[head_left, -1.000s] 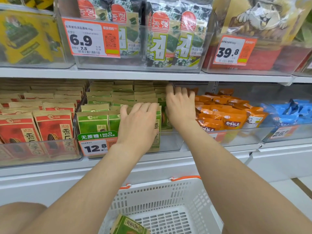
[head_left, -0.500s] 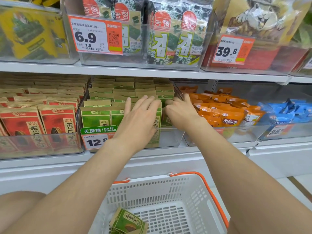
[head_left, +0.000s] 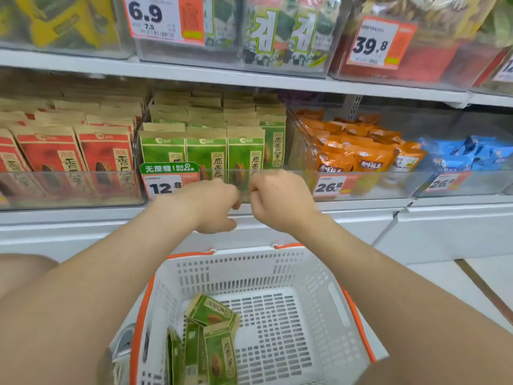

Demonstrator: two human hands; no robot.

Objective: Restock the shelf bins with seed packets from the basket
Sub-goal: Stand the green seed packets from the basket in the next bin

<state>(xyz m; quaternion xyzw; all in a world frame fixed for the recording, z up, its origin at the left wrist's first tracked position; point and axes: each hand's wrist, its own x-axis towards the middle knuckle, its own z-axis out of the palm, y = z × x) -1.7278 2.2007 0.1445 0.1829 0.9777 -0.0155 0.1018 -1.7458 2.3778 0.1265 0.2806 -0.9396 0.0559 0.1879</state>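
Green seed packets (head_left: 213, 337) lie heaped in the white basket (head_left: 249, 268), awaiting shelving, while left hand (head_left: 208, 207) and right hand (head_left: 280, 201), both curled and empty, hover before the well-stocked clear bin (head_left: 236, 173), likely between loads.

Both hands have come back out of the green-packet bin (head_left: 298, 187): the left hand (head_left: 205, 205), earlier laid flat on the front green packets (head_left: 206, 154), and the right hand (head_left: 280, 202), earlier reaching deep along the bin's 3 o'clock side, now hang close together with fingers (head_left: 236, 202) curled before its clear front wall, at its 6 o'clock. The front row stands uncovered.
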